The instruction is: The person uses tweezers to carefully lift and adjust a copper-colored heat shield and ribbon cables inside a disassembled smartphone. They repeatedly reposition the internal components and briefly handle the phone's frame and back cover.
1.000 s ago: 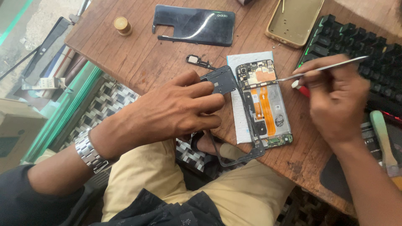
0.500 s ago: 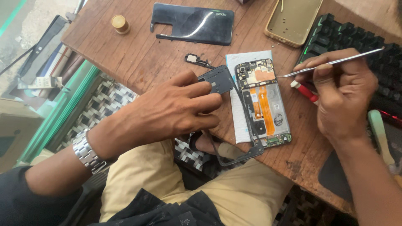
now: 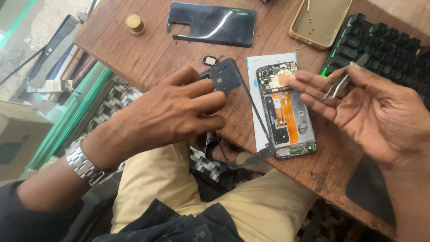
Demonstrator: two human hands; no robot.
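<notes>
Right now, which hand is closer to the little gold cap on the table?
Left. The left hand rests on the dark phone frame, below and right of the gold cap. The right hand, holding tweezers, is far across the table.

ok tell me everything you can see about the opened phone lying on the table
The opened phone lies flat, back up, cover off, on a pale sheet on the wooden table. Its insides show: a dark circuit board with camera parts at the far end, orange flex ribbons down the middle, a green board strip at the near end. The right hand, holding tweezers, has fingertips at its far end. The left hand holds a thin black frame lifted off beside it.
</notes>
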